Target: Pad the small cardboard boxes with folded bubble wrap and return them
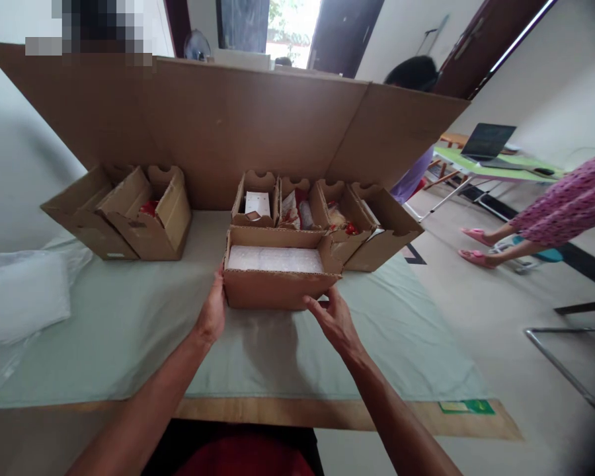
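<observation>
Between my two hands is an open-topped cardboard box point(268, 292), set crosswise at the middle of the table. A bubble-wrapped pack point(276, 259) lies inside it. My left hand point(213, 312) grips the box at its left end, the fingers partly hidden behind the side. At the lower right corner my right hand point(336, 320) holds it, thumb on the front face and fingers underneath or behind. A shadow falls on the cloth below; whether the box touches the table I cannot tell.
Several cardboard bins point(347, 228) with packets stand behind the box, and more bins point(146, 221) stand left. A tall cardboard panel point(258, 125) backs them. Plastic bags point(24, 297) lie at left on the green cloth point(178, 357). A person's legs point(550, 211) and a laptop point(488, 142) are at right.
</observation>
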A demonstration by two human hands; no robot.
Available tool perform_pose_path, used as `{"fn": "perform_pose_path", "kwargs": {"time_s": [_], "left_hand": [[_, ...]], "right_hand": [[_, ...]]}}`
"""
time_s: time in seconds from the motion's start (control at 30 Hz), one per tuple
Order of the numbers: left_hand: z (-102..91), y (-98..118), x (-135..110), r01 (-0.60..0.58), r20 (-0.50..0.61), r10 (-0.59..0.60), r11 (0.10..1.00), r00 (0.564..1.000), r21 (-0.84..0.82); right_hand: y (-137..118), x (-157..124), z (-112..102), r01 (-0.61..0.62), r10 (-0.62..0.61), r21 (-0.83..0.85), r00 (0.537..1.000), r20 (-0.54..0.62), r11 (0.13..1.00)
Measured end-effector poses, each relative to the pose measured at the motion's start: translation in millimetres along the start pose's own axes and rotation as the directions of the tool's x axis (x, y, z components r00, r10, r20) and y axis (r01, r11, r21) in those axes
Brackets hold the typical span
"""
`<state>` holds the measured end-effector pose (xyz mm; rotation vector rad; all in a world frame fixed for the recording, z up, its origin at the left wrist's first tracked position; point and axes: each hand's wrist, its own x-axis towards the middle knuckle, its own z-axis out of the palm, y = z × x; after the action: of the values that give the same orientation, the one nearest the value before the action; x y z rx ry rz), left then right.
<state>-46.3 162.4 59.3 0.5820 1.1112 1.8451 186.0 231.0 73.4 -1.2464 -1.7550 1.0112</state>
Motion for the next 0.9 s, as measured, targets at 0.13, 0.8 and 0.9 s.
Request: {"fn": "perform_pose_path", "kwargs": {"time_s": [0.13,0.8,0.9], "left_hand": [[-13.1,6.5,-50.1,-0.011,-0.042,0.011,1.0,0.999,0.01],[-43.7,28.5,-114.4,-0.003,0.056,-0.007,0.986,0.998,0.164],[-37.8,22.9,-116.3,0.002,0.068,-0.014,0.984,0.998,0.176]], "right_hand": [[-11.7,-23.7,-4.2,0.008,-0.008,0.012,1.0,0.016,1.0],[-36.5,-91.3,-8.1,-0.022,0.022,-0.021,1.0,0.017,1.0],[-36.4,-95.3,-16.6,-0.051,0.051,-0.033,0.999,-0.015,0.998]]}}
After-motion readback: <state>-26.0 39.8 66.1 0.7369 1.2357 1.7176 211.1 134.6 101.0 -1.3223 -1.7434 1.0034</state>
